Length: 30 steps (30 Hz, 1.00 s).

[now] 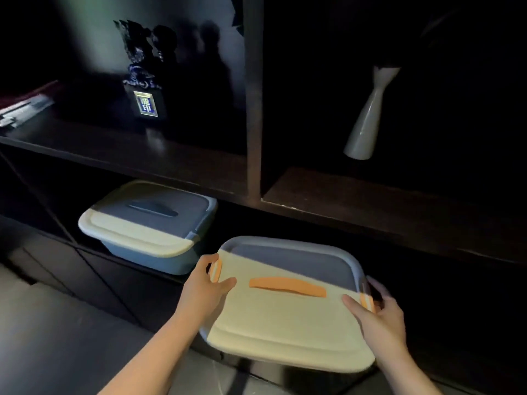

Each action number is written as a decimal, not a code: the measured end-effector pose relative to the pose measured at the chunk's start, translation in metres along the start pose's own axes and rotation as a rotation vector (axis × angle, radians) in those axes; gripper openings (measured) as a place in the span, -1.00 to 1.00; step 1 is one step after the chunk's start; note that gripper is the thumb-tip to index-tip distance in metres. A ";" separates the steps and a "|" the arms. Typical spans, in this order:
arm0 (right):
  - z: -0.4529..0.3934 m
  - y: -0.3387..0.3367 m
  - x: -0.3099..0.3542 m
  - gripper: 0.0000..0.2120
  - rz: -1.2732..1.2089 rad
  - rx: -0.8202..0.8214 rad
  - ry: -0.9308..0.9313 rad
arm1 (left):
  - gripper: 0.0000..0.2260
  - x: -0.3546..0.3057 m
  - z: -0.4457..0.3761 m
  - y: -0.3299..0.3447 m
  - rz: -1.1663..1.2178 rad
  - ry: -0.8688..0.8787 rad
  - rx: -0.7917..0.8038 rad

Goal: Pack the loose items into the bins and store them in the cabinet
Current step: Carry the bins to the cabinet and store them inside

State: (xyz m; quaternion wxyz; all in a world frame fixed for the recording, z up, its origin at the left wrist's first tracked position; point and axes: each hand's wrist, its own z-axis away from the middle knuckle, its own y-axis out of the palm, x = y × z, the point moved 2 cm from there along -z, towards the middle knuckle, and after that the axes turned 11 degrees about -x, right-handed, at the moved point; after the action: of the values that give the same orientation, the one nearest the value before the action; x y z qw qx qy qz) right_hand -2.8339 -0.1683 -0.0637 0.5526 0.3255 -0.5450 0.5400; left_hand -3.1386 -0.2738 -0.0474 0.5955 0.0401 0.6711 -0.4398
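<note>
My left hand and right hand clamp the orange-handled bin by its side latches, thumbs on the lid, keeping it level at the mouth of the cabinet's lower shelf, where the grey-handled bin already sits to the left.

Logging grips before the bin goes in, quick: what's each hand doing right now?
Left hand: grips the left edge of the orange-handled bin.
Right hand: grips the same bin's right edge.
</note>
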 end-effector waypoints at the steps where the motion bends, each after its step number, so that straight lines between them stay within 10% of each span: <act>1: 0.000 0.003 -0.001 -0.42 0.005 -0.039 0.000 | -0.46 0.000 -0.009 0.003 -0.004 0.016 0.012; 9: 0.030 0.016 0.025 -0.56 0.520 -0.303 -0.522 | -0.66 -0.011 -0.007 0.014 -0.286 0.361 -0.200; 14: 0.085 0.053 0.010 -0.52 0.838 0.119 -1.033 | -0.59 0.020 0.050 0.023 -0.422 0.694 -0.158; 30: 0.051 0.105 0.029 -0.37 1.024 0.271 -1.090 | -0.52 0.003 -0.012 0.026 -0.566 0.724 -0.053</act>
State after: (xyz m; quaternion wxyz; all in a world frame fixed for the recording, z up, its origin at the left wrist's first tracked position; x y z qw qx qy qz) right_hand -2.9521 -0.1884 -0.0504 -0.1592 0.3178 -0.7528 0.5540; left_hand -3.1341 -0.2515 -0.0647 0.1799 -0.0089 0.8316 -0.5254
